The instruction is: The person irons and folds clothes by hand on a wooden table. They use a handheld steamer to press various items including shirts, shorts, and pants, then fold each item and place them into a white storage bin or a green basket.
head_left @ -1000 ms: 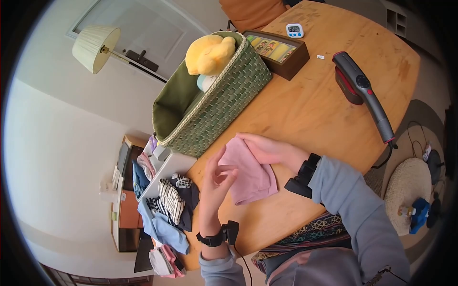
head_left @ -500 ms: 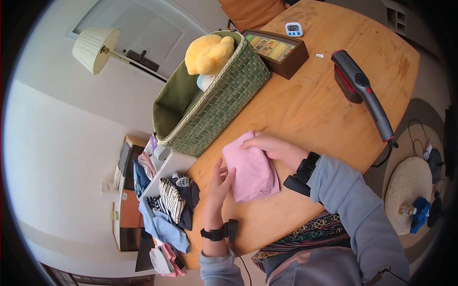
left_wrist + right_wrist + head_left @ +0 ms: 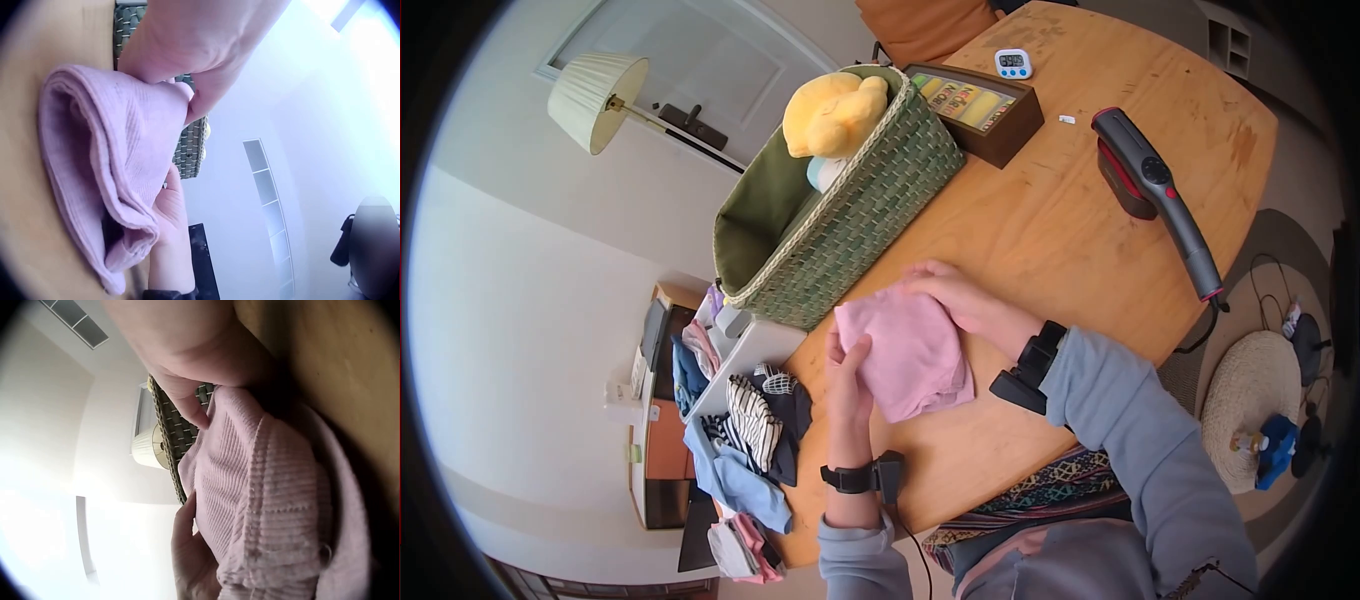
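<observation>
A folded pink garment (image 3: 905,350) is held between both hands over the wooden table. Its ribbed fabric, stitched seam and layered folds show up close in the right wrist view, while the left wrist view looks into the open end of the fold. My left hand (image 3: 848,378) grips the garment's left edge, thumb on top and fingers underneath. At the far right corner my right hand (image 3: 962,298) pinches the cloth, its thumb (image 3: 194,412) along the near face and its other fingers largely hidden behind the fabric.
Behind the garment stands a green woven basket (image 3: 870,215) with a yellow plush toy (image 3: 832,115). A brown box (image 3: 1000,130), a timer (image 3: 1013,64) and a handheld garment steamer (image 3: 1155,180) share the wooden table (image 3: 1040,250). Heaped clothes (image 3: 745,425) lie at the left.
My left hand has moved from beside the garment to gripping its left edge. The garment has been folded over and shifted left, with my right hand still on its far corner.
</observation>
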`<control>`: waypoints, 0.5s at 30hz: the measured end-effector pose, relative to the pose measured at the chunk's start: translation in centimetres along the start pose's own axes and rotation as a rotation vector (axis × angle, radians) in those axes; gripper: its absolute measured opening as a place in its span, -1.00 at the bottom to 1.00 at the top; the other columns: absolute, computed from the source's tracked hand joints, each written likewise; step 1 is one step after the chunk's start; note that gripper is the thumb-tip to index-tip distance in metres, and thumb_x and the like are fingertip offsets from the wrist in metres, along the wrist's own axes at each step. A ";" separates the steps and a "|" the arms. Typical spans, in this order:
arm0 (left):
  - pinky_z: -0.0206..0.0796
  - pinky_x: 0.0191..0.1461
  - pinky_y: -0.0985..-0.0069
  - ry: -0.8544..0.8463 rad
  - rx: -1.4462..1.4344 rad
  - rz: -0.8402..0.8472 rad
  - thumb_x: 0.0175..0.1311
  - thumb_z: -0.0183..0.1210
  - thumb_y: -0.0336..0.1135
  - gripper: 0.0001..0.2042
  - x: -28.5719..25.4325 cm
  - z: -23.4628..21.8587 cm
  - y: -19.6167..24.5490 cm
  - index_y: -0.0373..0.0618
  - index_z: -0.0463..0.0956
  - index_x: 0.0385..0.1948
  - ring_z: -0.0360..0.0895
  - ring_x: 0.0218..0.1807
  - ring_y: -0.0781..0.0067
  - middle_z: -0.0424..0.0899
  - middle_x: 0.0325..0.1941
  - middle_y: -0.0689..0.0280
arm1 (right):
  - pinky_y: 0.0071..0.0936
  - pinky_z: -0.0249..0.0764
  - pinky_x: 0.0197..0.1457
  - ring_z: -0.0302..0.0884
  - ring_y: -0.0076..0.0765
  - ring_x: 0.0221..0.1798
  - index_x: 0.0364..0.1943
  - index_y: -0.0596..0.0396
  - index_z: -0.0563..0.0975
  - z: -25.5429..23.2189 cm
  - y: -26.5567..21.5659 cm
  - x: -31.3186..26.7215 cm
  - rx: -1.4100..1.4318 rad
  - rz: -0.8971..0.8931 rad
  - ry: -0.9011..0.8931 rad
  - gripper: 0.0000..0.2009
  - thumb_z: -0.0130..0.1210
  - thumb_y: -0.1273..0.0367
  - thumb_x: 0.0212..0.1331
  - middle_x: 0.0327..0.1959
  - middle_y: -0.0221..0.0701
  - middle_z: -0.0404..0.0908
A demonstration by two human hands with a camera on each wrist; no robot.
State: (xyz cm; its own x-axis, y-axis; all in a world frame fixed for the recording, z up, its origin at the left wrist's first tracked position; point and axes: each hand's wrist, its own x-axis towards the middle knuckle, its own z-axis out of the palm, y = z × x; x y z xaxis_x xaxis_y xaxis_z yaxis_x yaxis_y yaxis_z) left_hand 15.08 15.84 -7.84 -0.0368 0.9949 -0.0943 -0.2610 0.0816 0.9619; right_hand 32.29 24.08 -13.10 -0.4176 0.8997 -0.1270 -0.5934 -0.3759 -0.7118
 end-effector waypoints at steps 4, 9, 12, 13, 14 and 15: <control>0.23 0.27 0.40 -0.096 -0.065 0.091 0.13 0.14 -0.51 -0.47 -1.1 1.9 3.8 -0.19 0.22 0.19 0.40 0.15 0.38 0.43 0.14 0.21 | -0.42 0.40 0.07 0.45 -0.35 0.02 0.19 0.08 0.28 0.1 -1.5 0.0 -0.009 -0.050 0.046 -0.50 0.09 0.22 0.20 0.01 -0.29 0.47; 0.25 0.21 0.50 -0.314 0.226 -0.063 0.11 0.17 -0.54 -0.42 -0.6 1.8 6.0 -0.17 0.20 0.23 0.42 0.11 0.43 0.45 0.08 0.24 | -0.33 0.39 0.05 0.45 -0.33 0.01 0.16 0.00 0.33 -0.6 -0.4 0.7 0.024 0.381 -0.342 -0.44 -0.13 -0.09 0.25 -0.02 -0.39 0.48; 0.32 0.08 0.54 -0.246 0.698 0.013 0.14 0.23 -0.43 -0.47 1.6 -1.2 3.5 -0.15 0.28 0.18 0.47 -0.02 0.48 0.51 -0.07 0.27 | -0.46 0.39 0.05 0.45 -0.40 0.01 0.09 0.04 0.38 0.9 -0.4 -0.4 0.130 0.382 -0.501 -0.51 -0.09 -0.02 0.27 -0.04 -0.34 0.49; 0.35 0.03 0.54 -0.158 1.008 0.078 0.15 0.24 -0.40 -0.49 2.0 -1.8 2.9 -0.14 0.30 0.17 0.48 -0.06 0.49 0.52 -0.12 0.26 | -0.46 0.39 0.05 0.45 -0.40 0.01 0.09 0.04 0.38 0.9 -0.6 -0.7 0.129 0.380 -0.502 -0.51 -0.09 -0.02 0.27 -0.04 -0.34 0.49; 0.35 0.03 0.54 -0.160 1.008 0.080 0.15 0.24 -0.40 -0.49 2.2 -2.4 2.5 -0.14 0.30 0.17 0.48 -0.06 0.49 0.52 -0.12 0.26 | -0.48 0.39 0.05 0.46 -0.42 0.02 0.09 0.08 0.38 0.7 -0.9 -1.0 -0.055 0.383 -0.488 -0.51 -0.06 0.01 0.26 -0.03 -0.34 0.50; 0.36 -0.03 0.55 -0.156 1.045 0.061 0.16 0.23 -0.33 -0.52 2.1 -2.9 2.2 -0.15 0.33 0.14 0.49 -0.13 0.50 0.54 -0.18 0.26 | -0.50 0.40 0.05 0.47 -0.43 0.03 0.09 0.11 0.38 0.5 -1.0 -1.2 -0.237 0.385 -0.469 -0.52 -0.03 0.05 0.26 -0.01 -0.34 0.50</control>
State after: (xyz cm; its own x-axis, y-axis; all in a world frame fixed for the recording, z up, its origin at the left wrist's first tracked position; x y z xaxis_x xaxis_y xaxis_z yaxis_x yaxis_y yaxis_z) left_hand 11.68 17.98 -6.70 0.1216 0.9897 -0.0754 0.6996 -0.0316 0.7138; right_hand 33.00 23.25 -11.89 -0.8582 0.4976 -0.1264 -0.1956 -0.5445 -0.8156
